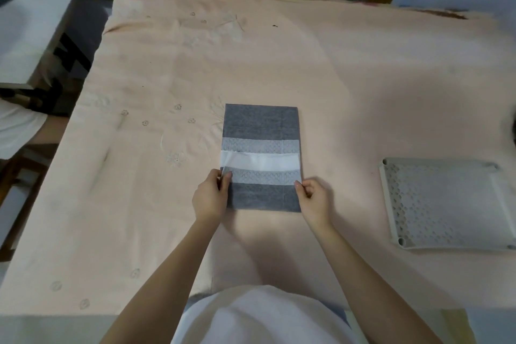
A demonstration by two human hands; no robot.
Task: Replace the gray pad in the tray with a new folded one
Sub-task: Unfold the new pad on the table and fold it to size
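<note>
Here the folded gray pad (262, 158) lies between pinching fingers (225, 179) of both hands.

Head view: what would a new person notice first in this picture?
First the folded gray pad with its white band, lying in the middle of the peach cloth that covers the table. The left hand and the right hand each pinch one side edge of its near flap. To the right lies a pale perforated tray, apart from the pad, with no pad visible in it.
</note>
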